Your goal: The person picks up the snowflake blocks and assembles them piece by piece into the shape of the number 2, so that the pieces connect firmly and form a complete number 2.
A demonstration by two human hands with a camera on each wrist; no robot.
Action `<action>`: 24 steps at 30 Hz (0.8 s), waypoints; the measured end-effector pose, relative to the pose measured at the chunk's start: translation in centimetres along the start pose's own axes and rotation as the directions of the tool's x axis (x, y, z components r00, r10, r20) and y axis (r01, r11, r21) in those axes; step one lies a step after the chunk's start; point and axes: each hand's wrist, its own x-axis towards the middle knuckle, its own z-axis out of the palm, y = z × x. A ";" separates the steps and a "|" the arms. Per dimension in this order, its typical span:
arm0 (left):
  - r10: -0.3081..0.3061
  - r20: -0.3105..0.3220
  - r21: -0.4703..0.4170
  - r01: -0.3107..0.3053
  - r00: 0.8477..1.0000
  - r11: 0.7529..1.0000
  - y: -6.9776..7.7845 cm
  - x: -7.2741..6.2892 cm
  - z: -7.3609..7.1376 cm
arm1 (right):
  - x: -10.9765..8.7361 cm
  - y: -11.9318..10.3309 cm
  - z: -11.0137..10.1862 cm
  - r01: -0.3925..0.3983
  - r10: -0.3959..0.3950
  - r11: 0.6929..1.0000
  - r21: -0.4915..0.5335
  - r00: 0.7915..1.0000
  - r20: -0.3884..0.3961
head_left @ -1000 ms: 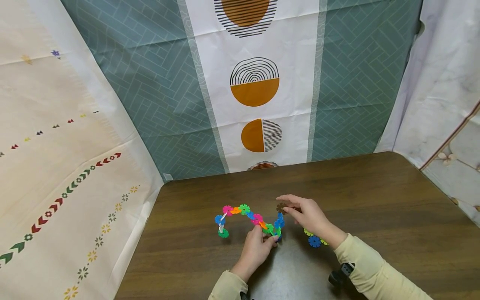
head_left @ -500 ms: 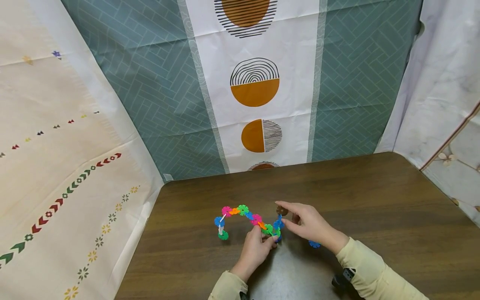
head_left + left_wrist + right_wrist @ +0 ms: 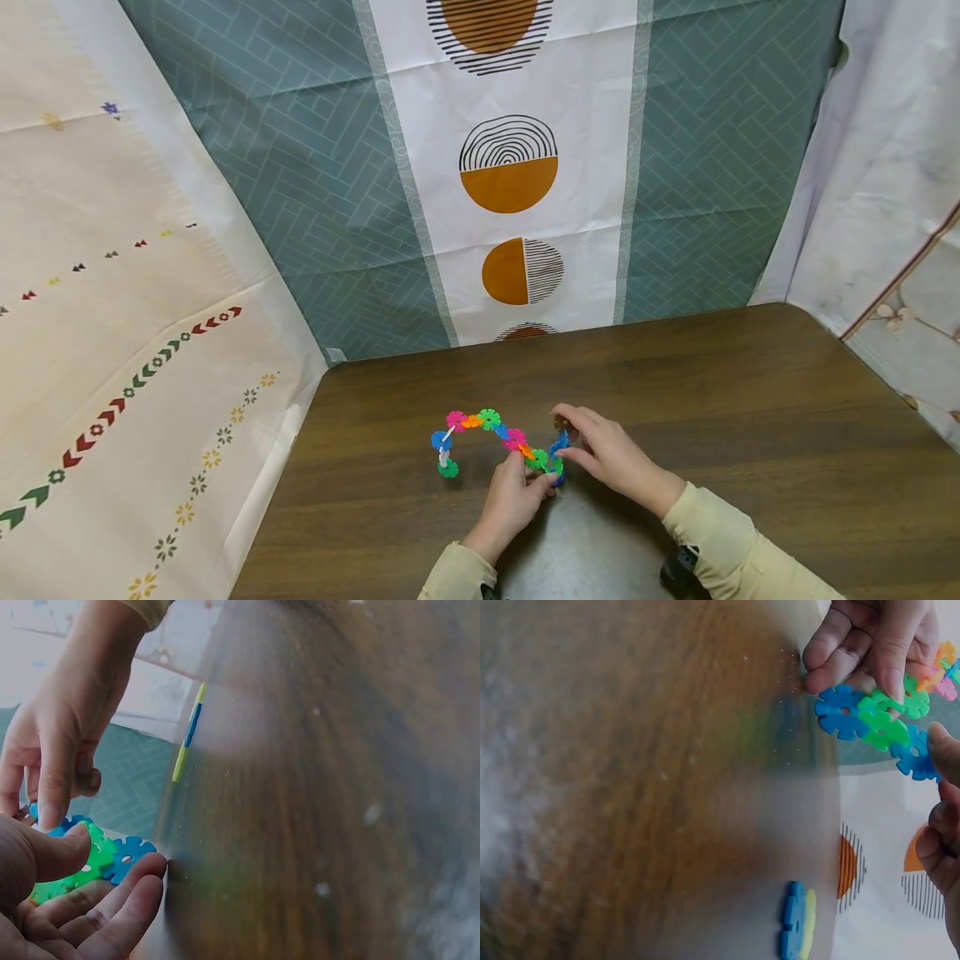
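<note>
A chain of slotted, flower-shaped plastic discs (image 3: 489, 419) in pink, orange, green, blue and white curves over the table. My left hand (image 3: 512, 502) pinches the chain's lower bend, at its green discs (image 3: 883, 729), between thumb and fingers. At the right end, my right hand (image 3: 611, 457) holds the blue part of the chain, with its thumb against a blue disc (image 3: 913, 754). A brown disc (image 3: 561, 423) tops this end, partly hidden by the right fingers. In the left wrist view, a blue disc (image 3: 129, 857) shows beside the left fingertips.
Loose joined blue and yellow discs (image 3: 792, 921) lie on the brown wooden table (image 3: 750, 400), hidden behind the right arm in the head view. Patterned cloth (image 3: 697, 167) hangs beyond the table's far edge.
My right hand has shifted its fingers over the brown disc and its thumb onto the blue discs below. Its forearm now covers the loose discs. The left hand stays in place.
</note>
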 end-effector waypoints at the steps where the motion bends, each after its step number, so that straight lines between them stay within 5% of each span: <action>1: -0.002 0.002 -0.009 0.002 1.000 1.000 0.0 0.0 0.0 | 0.0 0.0 0.1 0.008 -0.008 1.000 -0.005 1.000 0.000; 9: -0.006 0.010 -0.031 0.006 1.000 0.999 0.1 -0.1 0.0 | -0.1 0.2 0.1 0.016 -0.016 1.000 -0.012 1.000 0.001; 18: -0.020 -0.021 -0.013 0.020 1.000 1.000 0.0 0.1 -0.5 | -0.9 1.1 -1.8 -0.126 0.125 0.992 0.002 0.990 0.060; 24: -0.022 -0.028 -0.016 0.021 0.999 1.000 -0.1 0.1 -0.6 | -2.0 2.1 -3.2 -0.116 0.139 0.975 -0.190 0.983 0.116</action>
